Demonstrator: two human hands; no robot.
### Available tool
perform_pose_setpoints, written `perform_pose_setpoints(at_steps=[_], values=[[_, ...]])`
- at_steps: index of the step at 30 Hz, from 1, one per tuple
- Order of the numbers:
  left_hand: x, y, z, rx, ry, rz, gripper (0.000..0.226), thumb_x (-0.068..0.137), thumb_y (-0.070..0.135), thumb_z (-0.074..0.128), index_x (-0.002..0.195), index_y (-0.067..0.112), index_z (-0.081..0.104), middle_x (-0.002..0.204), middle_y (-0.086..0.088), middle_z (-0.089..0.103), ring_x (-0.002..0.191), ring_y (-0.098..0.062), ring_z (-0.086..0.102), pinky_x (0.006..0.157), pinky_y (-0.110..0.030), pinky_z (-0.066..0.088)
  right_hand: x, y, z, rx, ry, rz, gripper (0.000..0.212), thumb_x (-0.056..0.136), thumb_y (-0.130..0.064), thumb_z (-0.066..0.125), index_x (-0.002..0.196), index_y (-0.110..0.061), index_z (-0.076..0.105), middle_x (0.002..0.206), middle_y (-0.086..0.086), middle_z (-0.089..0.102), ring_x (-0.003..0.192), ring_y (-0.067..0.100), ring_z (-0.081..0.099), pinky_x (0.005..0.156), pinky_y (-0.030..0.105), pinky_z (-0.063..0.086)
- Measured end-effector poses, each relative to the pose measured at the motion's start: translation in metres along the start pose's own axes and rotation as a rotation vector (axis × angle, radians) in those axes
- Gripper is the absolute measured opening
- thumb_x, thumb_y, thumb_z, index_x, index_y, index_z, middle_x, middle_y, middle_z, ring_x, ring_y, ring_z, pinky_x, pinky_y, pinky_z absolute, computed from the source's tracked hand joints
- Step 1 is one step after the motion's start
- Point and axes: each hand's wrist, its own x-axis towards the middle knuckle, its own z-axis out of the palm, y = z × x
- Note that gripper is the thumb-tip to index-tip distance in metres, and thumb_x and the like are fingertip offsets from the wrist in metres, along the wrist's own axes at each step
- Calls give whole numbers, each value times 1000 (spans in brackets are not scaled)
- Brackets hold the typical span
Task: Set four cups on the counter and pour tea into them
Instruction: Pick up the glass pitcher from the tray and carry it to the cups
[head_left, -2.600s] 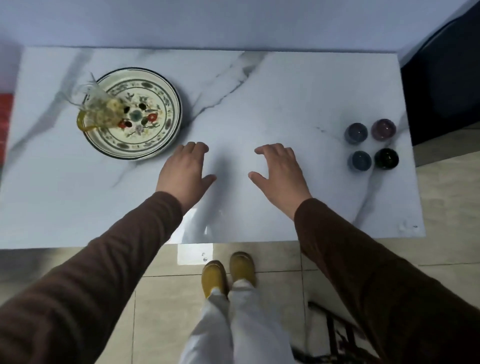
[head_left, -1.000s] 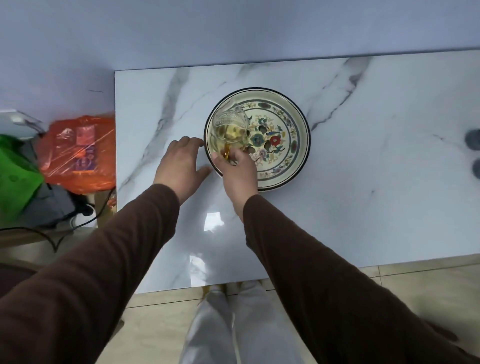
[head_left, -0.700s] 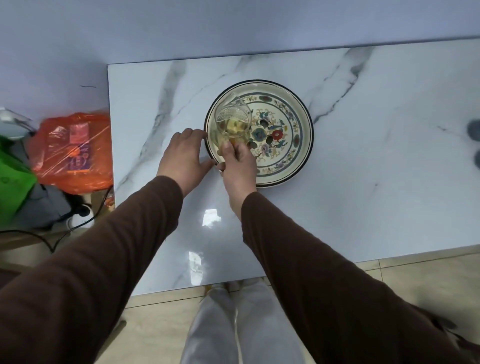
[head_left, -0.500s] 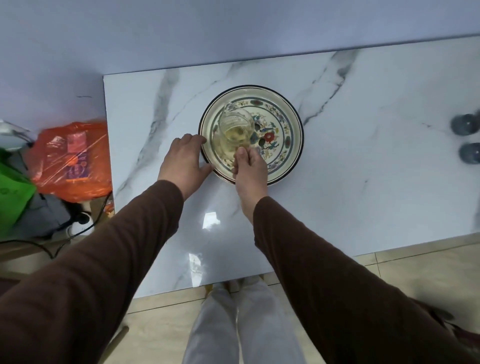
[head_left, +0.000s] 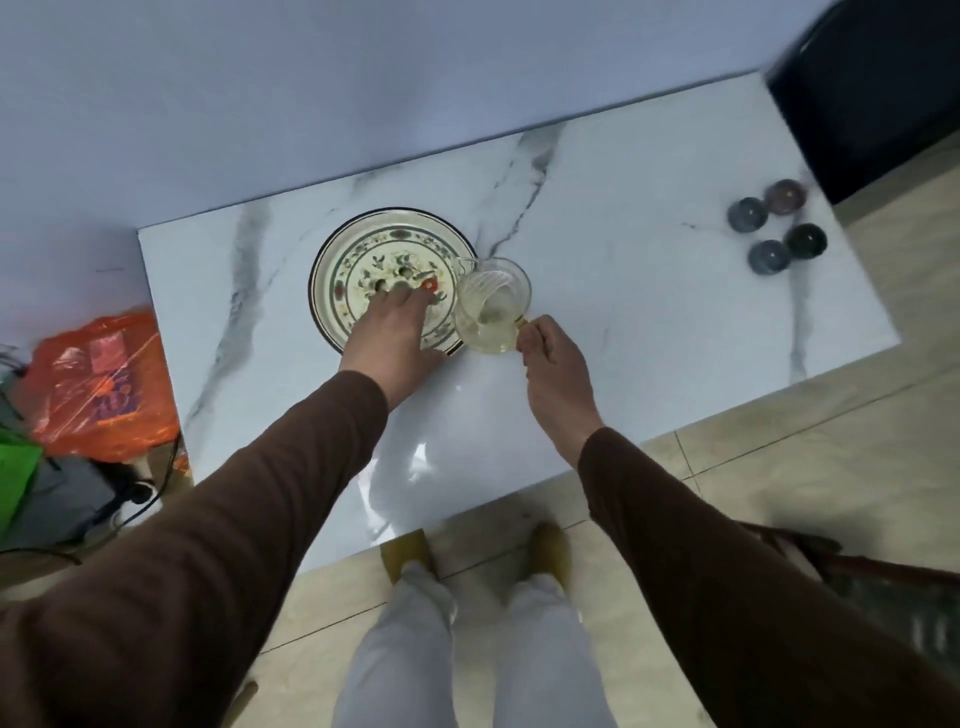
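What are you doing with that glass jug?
The right hand holds a glass pitcher of pale tea by its handle, just right of the patterned plate. The left hand rests flat on that plate. Four small cups wait clustered at the counter's far right end; nothing shows as poured yet.

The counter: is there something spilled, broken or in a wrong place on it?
Nothing stands out. The counter shows no spill. The right hand holds the glass pitcher by its handle, beside the patterned plate; the left hand lies on the plate. The four cups stand together at the right end.
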Motion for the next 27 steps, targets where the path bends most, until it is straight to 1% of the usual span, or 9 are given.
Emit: perform_pose_setpoints(at_steps=[3,6,7,11,14,19,25,27], values=[[0,49,9,49,-41,36,66,75,27,76,134,10,49,127,-14,53,120,-36,46,98,-45,42,-10,12,-50,33,10,0,25,100,-23,40,82,-6,46,70,-2,41,67,16,37,64,33,30],[-1,98,23,72,-73,53,64,77,31,75,132,10,50,130,-14,52,122,-35,46,99,-43,42,-18,27,-102,-3,4,-12,27,101,-26,40,77,-15,43,68,-6,41,65,13,37,62,32,31],[-1,116,29,78,-74,61,63,78,31,75,133,11,50,130,-13,53,122,-35,47,99,-43,43,-19,32,-121,-20,-1,-19,28,102,-27,40,77,-15,43,68,-5,41,64,13,37,61,32,30],[1,186,52,129,-103,76,62,80,35,73,133,14,51,129,-10,54,120,-32,49,100,-44,43,-21,56,-194,-74,-24,-45,31,102,-30,39,86,-4,47,70,-1,43,64,13,39,60,32,30],[9,230,66,136,-136,69,59,80,36,72,132,16,52,129,-7,54,119,-31,48,98,-43,43,-16,73,-239,-89,-10,-50,31,102,-30,39,86,-5,48,70,-1,44,63,13,39,60,32,30],[36,275,79,121,-169,72,59,80,35,72,132,17,51,126,-5,55,117,-29,47,95,-40,45,5,89,-286,-90,15,11,29,102,-33,39,78,-17,46,65,-7,43,60,11,39,59,31,32],[83,314,90,114,-189,100,60,81,34,71,134,16,50,128,-6,54,117,-29,47,93,-40,46,40,96,-326,-94,58,30,29,101,-33,39,81,-16,48,66,-7,46,61,11,42,60,31,36],[95,325,94,106,-183,103,60,80,33,72,134,16,50,127,-5,55,117,-28,47,92,-39,46,49,97,-338,-83,57,33,29,102,-33,39,82,-14,48,67,-7,46,62,11,42,63,32,38]])
